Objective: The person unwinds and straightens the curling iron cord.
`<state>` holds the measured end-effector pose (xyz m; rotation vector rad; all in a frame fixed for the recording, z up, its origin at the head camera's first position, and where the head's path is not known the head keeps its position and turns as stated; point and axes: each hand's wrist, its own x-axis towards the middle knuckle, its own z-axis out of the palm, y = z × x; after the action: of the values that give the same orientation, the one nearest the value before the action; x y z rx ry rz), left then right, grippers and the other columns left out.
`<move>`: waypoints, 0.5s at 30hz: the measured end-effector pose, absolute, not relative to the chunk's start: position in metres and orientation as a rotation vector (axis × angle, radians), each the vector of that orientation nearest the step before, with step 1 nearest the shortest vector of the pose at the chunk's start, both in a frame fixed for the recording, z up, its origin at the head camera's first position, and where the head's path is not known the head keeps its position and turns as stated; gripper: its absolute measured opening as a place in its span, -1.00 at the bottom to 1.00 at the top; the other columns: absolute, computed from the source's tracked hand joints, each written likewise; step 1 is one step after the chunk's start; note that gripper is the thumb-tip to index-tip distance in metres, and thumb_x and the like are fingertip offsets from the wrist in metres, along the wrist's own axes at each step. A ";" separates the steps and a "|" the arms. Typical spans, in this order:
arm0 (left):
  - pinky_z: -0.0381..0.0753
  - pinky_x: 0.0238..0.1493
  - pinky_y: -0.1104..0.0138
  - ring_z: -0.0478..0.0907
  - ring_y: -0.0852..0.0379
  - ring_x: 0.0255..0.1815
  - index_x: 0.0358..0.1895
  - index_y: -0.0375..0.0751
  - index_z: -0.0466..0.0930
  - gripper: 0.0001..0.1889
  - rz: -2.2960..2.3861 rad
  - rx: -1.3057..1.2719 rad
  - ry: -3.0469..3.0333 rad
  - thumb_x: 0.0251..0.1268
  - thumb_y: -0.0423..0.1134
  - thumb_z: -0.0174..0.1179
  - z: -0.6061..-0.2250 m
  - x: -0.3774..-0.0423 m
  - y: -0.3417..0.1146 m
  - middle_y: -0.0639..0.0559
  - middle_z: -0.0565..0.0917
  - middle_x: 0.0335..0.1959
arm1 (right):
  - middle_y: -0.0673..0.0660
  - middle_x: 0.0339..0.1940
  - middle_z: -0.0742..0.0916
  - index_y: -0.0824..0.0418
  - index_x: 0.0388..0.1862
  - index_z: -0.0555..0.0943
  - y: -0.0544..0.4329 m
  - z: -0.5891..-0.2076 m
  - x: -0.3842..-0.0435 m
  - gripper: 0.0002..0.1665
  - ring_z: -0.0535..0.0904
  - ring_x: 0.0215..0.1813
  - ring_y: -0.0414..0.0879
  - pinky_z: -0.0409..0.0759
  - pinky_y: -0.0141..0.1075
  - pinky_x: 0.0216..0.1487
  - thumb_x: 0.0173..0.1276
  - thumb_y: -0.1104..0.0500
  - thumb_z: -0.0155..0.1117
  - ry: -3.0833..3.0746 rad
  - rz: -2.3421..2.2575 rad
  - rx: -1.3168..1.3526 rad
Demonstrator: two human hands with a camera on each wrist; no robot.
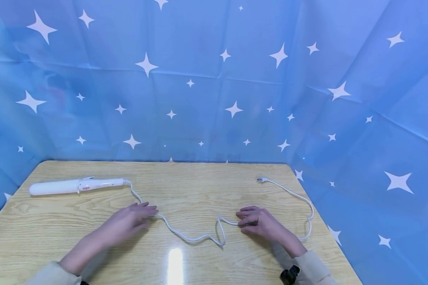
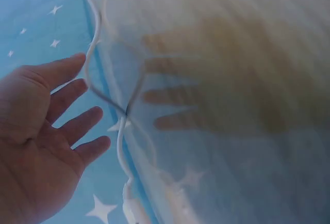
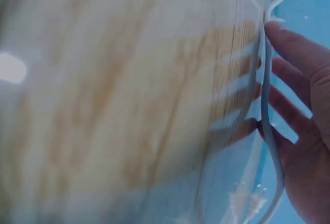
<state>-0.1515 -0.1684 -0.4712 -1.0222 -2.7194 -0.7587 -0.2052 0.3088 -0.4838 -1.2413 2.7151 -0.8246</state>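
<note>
A white hair-styling iron (image 1: 76,185), probably a curling iron, lies at the table's far left, its handle pointing right. From it a white power cord (image 1: 190,238) winds across the table to a plug (image 1: 261,179) at the far right. My left hand (image 1: 126,221) is over the cord near the iron, fingers relaxed and apart; in the left wrist view the cord (image 2: 94,53) passes right at the thumb tip. My right hand (image 1: 262,223) is over the cord farther right. In the right wrist view, the cord (image 3: 265,95) crosses its spread, loosely bent fingers, with the thumb tip against it.
The wood-grain table (image 1: 185,178) has a glossy top that reflects the hands and a bright light. Blue cloth (image 1: 199,99) with white stars hangs behind it and along the sides. The cord loops near the table's right edge.
</note>
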 end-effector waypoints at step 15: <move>0.75 -0.42 0.26 0.65 0.22 -0.39 -0.14 -0.13 0.83 -0.74 -0.606 -1.163 -2.602 0.12 -0.49 0.45 -0.478 -0.153 -0.171 0.20 0.73 -0.36 | 0.19 0.06 0.78 0.11 -0.25 0.83 0.311 -0.482 -0.230 -0.88 0.65 0.10 0.14 0.69 0.10 0.12 0.28 0.31 0.50 2.896 -0.756 -1.099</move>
<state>-0.1525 -0.1709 -0.4784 -1.1628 -2.6019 -0.6056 -0.2303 0.3108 -0.4817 -1.0993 2.8959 -0.7560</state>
